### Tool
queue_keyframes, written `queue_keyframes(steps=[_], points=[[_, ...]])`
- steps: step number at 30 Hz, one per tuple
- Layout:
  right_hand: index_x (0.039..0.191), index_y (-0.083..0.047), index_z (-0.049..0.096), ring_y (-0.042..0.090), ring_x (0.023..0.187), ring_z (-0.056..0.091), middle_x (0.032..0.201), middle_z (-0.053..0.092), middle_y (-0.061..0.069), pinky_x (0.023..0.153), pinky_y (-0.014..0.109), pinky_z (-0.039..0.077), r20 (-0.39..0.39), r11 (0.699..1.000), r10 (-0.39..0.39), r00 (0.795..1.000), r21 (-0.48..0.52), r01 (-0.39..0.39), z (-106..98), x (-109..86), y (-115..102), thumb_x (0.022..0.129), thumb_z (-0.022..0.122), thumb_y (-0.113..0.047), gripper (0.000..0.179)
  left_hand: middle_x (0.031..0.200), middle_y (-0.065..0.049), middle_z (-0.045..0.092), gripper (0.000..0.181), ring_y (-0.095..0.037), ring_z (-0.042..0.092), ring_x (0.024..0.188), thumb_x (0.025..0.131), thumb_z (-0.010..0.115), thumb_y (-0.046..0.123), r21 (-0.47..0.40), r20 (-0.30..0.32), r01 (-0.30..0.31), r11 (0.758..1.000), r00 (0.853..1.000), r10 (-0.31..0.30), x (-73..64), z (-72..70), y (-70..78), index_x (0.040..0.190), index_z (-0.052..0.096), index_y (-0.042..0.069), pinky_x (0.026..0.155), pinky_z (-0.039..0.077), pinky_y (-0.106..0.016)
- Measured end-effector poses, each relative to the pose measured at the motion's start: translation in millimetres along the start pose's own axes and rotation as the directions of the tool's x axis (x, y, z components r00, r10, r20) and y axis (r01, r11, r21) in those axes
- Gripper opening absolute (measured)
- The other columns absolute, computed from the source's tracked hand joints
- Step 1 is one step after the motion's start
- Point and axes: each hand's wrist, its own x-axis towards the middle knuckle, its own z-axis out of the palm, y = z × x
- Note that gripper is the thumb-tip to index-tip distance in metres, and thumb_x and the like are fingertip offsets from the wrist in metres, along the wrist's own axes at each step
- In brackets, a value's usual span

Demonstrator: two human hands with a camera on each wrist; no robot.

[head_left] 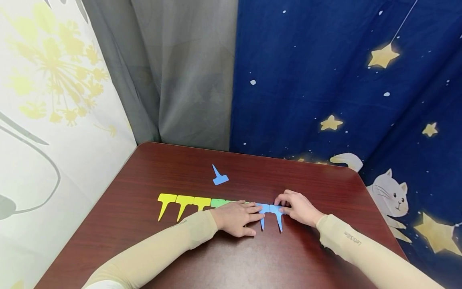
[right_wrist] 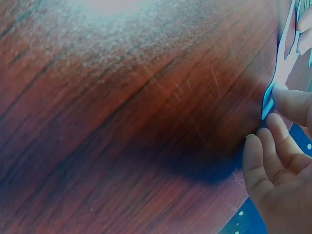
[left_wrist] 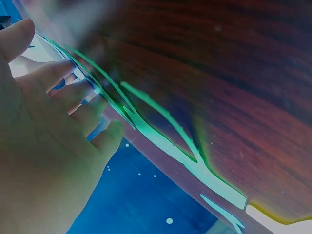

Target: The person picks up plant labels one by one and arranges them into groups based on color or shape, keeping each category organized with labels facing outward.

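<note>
A row of T-shaped plant labels lies across the table, stems toward me. From left to right come three yellow labels [head_left: 167,198], green labels [head_left: 217,202] and blue ones. My left hand [head_left: 236,218] lies flat over the green part with its fingers spread, hiding some of it; its fingertips reach a blue label [head_left: 264,208]. At the right end, my right hand [head_left: 297,205] pinches the last blue label [head_left: 279,218] by its head, thumb on top and index finger at the far edge. In the left wrist view, green labels [left_wrist: 214,183] run past the fingers.
A loose blue label [head_left: 220,180] lies beyond the row, its stem pointing away. The brown wooden table [head_left: 252,265] has rounded far corners. Behind it hang a grey curtain [head_left: 195,80] and a blue curtain [head_left: 296,96] with stars; a patterned white surface [head_left: 72,160] stands at left.
</note>
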Motion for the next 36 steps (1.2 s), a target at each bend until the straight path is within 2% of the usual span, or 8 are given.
queue_keyframes(steps=[8,27,31,36], points=[[0.105,-0.026,0.071,0.013,0.082,0.055,0.091,0.058,-0.008,0.071,0.030,0.047,-0.006,1.000,-0.020,1.000,0.007,0.020,0.4,-0.4,2.8,0.091,0.076,-0.013,0.019,0.167,0.004,0.019,0.069,-0.017,0.018,0.152,0.101,0.040,0.062,-0.021,0.005,0.004,1.000,1.000,-0.004,0.3,1.7,-0.2,0.161,0.026,0.031,0.120,0.022,-0.045],[0.104,-0.027,0.071,0.012,0.082,0.055,0.090,0.057,-0.009,0.071,0.029,0.047,-0.023,1.000,-0.015,1.000,0.006,0.015,2.5,-0.5,4.4,0.091,0.076,-0.014,0.019,0.168,0.005,0.016,0.070,-0.016,0.014,0.153,0.102,0.039,0.063,0.003,0.009,0.012,1.000,1.000,-0.012,0.3,3.1,0.7,0.162,0.023,0.031,0.120,0.020,-0.050],[0.105,-0.026,0.071,0.011,0.081,0.055,0.090,0.057,-0.009,0.070,0.030,0.047,-0.023,1.000,-0.027,0.999,0.013,0.027,1.2,-1.5,3.4,0.092,0.076,-0.014,0.018,0.167,0.003,0.017,0.070,-0.018,0.015,0.153,0.101,0.038,0.063,0.037,-0.018,-0.009,0.999,1.000,0.010,-0.9,2.6,0.3,0.162,0.024,0.029,0.120,0.015,-0.054],[0.110,-0.024,0.070,0.006,0.079,0.056,0.091,0.057,-0.014,0.069,0.029,0.049,-0.045,0.999,-0.024,0.999,0.022,0.025,-2.7,-0.9,3.1,0.095,0.072,-0.021,0.015,0.167,-0.001,0.018,0.070,-0.020,0.014,0.153,0.102,0.041,0.061,0.053,-0.099,-0.029,0.998,0.995,0.034,-5.5,-4.8,-0.7,0.161,0.027,0.027,0.120,0.008,-0.057]])
